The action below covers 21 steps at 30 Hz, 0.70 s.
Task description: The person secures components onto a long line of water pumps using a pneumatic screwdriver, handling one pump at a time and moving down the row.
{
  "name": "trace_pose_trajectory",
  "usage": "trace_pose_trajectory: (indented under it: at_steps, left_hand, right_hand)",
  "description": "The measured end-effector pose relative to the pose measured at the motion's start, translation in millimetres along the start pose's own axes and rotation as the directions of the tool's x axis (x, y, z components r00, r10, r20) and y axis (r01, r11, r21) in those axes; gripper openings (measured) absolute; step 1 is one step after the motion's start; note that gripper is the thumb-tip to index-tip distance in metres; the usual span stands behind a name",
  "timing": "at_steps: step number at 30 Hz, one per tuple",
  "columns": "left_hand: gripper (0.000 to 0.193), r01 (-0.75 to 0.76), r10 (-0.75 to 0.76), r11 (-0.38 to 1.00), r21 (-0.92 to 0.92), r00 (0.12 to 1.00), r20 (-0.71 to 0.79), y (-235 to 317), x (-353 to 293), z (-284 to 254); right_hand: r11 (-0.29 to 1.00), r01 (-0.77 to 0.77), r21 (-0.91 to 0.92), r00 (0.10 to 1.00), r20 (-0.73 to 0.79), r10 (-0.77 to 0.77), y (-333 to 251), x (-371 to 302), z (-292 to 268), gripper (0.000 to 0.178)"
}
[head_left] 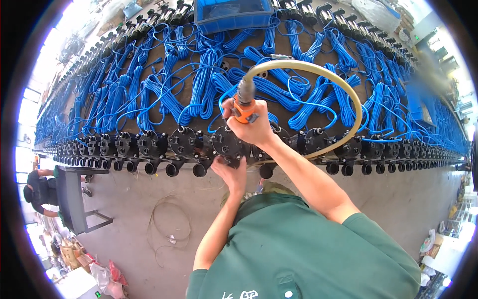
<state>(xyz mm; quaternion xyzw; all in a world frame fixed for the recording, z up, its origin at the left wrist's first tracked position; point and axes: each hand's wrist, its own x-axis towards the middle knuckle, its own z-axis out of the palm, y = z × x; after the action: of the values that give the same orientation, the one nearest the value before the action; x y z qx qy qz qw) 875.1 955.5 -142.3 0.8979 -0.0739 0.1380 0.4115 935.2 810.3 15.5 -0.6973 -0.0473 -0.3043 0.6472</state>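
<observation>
My right hand [253, 124] is wrapped round an orange pneumatic screwdriver [244, 110], held upright over a black round pump-like housing [226, 144] at the table's near edge. A yellowish air hose [348, 94] arcs from the tool's top over to the right and down behind my forearm. The tool's tip is hidden by my hand and the housing. Below it, my left hand [231, 174] grips the near underside of the same housing, thumb and fingers on either side. Blue cable runs from the housings to tied bundles [201, 89] on the table.
More black housings [181, 143] line the near edge on both sides. A blue crate [231, 17] stands at the far side, and another blue bin [418, 107] at the right. A thin hose [169, 224] lies coiled on the floor. A person [42, 192] bends beside a grey stand [74, 199] at left.
</observation>
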Motion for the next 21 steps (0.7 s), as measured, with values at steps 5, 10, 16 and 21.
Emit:
trace_pose_trajectory:
  at_steps: [5, 10, 16, 21]
  left_hand:
    - [0.04, 0.273, -0.126, 0.898, -0.344, 0.91, 0.394, -4.2, -31.6, 16.7]
    - [0.035, 0.07, 0.05, 0.966, -0.248, 0.893, 0.448, -8.1, -40.5, 32.7]
    - [0.021, -0.081, 0.157, 0.975, -0.209, 0.911, 0.381, -7.2, -39.9, 40.8]
    - [0.016, -0.098, 0.184, 0.954, -0.284, 0.939, 0.292, -9.4, -42.8, 43.5]
  right_hand:
    - [0.997, 0.025, 0.068, 0.999, -0.021, -0.024, -24.3, -6.4, -8.2, 0.033]
    - [0.971, -0.035, 0.237, 0.999, -0.02, 0.041, -71.9, -41.4, -32.8, 0.042]
    - [0.979, -0.071, 0.192, 0.997, -0.013, 0.075, -84.8, -66.5, -51.4, 0.038]
    - [0.977, -0.083, 0.196, 0.996, -0.004, 0.086, -74.4, -74.8, -52.7, 0.04]
